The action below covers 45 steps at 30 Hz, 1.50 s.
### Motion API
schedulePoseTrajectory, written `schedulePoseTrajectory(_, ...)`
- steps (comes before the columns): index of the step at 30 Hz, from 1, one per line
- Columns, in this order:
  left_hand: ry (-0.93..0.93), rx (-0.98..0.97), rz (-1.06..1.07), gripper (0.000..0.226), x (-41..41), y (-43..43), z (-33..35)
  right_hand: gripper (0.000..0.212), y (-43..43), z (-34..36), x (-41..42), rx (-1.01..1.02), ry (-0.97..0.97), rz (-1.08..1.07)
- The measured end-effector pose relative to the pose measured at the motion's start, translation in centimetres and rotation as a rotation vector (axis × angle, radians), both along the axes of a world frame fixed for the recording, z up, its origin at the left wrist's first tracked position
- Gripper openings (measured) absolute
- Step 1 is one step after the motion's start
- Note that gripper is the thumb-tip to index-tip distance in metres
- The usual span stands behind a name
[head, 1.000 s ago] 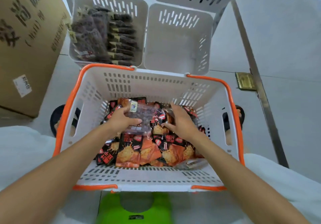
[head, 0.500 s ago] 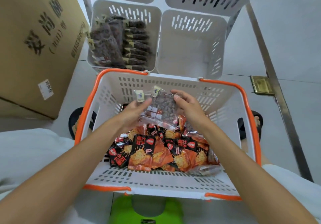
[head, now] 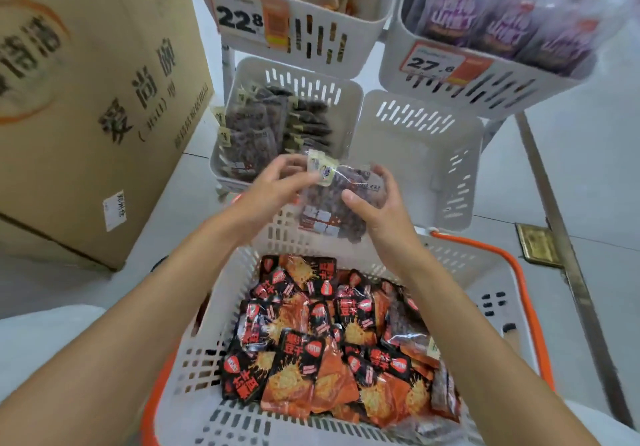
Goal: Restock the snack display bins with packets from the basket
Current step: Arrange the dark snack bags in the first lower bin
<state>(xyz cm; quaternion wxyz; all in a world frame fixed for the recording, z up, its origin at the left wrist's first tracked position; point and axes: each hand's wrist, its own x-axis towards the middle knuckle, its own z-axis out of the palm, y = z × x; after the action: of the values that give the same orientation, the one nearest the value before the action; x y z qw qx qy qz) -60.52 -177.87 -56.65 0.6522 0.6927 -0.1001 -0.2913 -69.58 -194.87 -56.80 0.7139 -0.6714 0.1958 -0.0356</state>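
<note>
A clear packet (head: 341,203) of dark snacks is hanging over the far rim of the basket (head: 519,272). The left grip (head: 273,186) is pinching its top and the right grip (head: 377,210) is clasping its side. The basket is holding orange-and-black packets (head: 311,359). Beyond, a bin (head: 242,75) is holding similar dark packets (head: 273,127). Price tags are reading 22.8 (head: 239,18) and 27.6 (head: 429,63).

The floor (head: 588,155) is laid in pale grey tiles with thin dark seams, under soft, even light. A big cardboard box (head: 86,99) stands on it at the left, printed with dark characters and part of an orange ring, and it throws a faint shadow along its base. A white label (head: 115,209) is stuck low on its side. At the right a metal strip (head: 585,307) runs diagonally across the tiles, with a brass plate (head: 536,250) set just beside it.
</note>
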Motion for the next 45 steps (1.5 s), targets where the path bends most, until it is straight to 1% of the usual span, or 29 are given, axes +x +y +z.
schedulePoseTrajectory(1,-0.126,0.070,0.102,0.037,1.8,0.5,-0.1,0.070,-0.2,0.1,1.6,0.009,-0.002,-0.033)
schedulePoseTrajectory(2,-0.261,0.179,0.195,0.044,3.6,1.0,-0.5,0.069,-0.4,0.1,3.2,0.020,-0.002,-0.056)
schedulePoseTrajectory(4,-0.502,0.481,0.268,0.061,6.9,2.2,-1.8,0.069,-0.9,-0.5,7.1,0.026,0.003,-0.094)
schedulePoseTrajectory(6,-0.621,0.739,0.218,0.082,9.5,2.9,-3.4,0.070,-1.3,-1.7,11.3,0.023,0.005,-0.130)
schedulePoseTrajectory(8,-0.690,0.875,0.123,0.105,11.9,3.1,-5.1,0.080,-1.2,-3.2,15.4,-0.032,0.005,-0.131)
schedulePoseTrajectory(9,-0.727,0.922,0.064,0.115,12.5,3.0,-5.9,0.090,-1.0,-3.8,16.7,-0.125,0.014,-0.115)
schedulePoseTrajectory(11,-0.797,0.984,-0.027,0.126,14.0,3.1,-7.4,0.113,-0.4,-5.3,19.0,-0.397,0.062,-0.047)
schedulePoseTrajectory(12,-0.820,0.988,-0.058,0.128,14.6,3.3,-8.0,0.116,-0.2,-5.9,19.6,-0.513,0.069,-0.005)
schedulePoseTrajectory(13,-0.840,0.972,-0.076,0.128,15.1,3.6,-8.4,0.113,-0.2,-6.3,19.8,-0.587,0.045,0.020)
schedulePoseTrajectory(16,-0.888,0.897,-0.088,0.126,15.9,4.4,-9.0,0.081,-0.8,-7.3,19.7,-0.629,-0.110,-0.038)
schedulePoseTrajectory(17,-0.901,0.891,-0.085,0.126,16.0,4.5,-9.1,0.074,-0.7,-7.5,19.5,-0.654,-0.127,-0.043)
schedulePoseTrajectory(18,-0.909,0.892,-0.082,0.127,16.0,4.5,-9.3,0.075,-0.6,-7.9,19.4,-0.683,-0.111,-0.012)
schedulePoseTrajectory(21,-0.929,0.899,-0.081,0.127,15.7,4.5,-9.3,0.090,0.0,-8.7,19.1,-0.784,-0.032,0.184)
schedulePoseTrajectory(25,-0.929,0.912,-0.097,0.127,15.5,4.6,-8.9,0.097,0.1,-8.6,19.0,-0.828,-0.011,0.130)
schedulePoseTrajectory(27,-0.915,0.931,-0.103,0.127,15.4,4.5,-8.5,0.105,0.4,-8.4,18.8,-0.829,0.019,0.142)
schedulePoseTrajectory(30,-0.915,0.993,-0.111,0.130,15.0,4.5,-8.0,0.118,0.5,-7.7,18.0,-0.797,-0.006,0.153)
schedulePoseTrajectory(33,-0.931,1.054,-0.105,0.126,14.1,4.3,-6.8,0.118,0.4,-6.4,16.6,-0.815,-0.025,0.146)
schedulePoseTrajectory(36,-0.954,1.002,-0.071,0.112,11.7,3.4,-4.8,0.110,0.3,-4.4,13.8,-0.839,-0.060,0.170)
schedulePoseTrajectory(39,-0.994,0.820,-0.093,0.098,7.3,1.6,-3.3,0.098,-0.1,-2.5,8.1,-0.805,-0.137,0.146)
schedulePoseTrajectory(41,-0.994,0.711,-0.145,0.096,3.9,0.6,-3.2,0.087,-0.9,-2.2,3.1,-0.829,-0.221,0.118)
schedulePoseTrajectory(42,-0.995,0.680,-0.173,0.095,2.3,0.2,-3.5,0.082,-1.4,-2.4,0.5,-0.837,-0.225,0.106)
schedulePoseTrajectory(43,-0.997,0.665,-0.203,0.095,0.8,-0.1,-4.0,0.076,-2.3,-3.0,-2.1,-0.835,-0.184,0.102)
schedulePoseTrajectory(45,-0.996,0.649,-0.255,0.093,-1.8,-0.6,-5.1,0.057,-4.0,-5.2,-7.1,-0.793,-0.001,0.116)
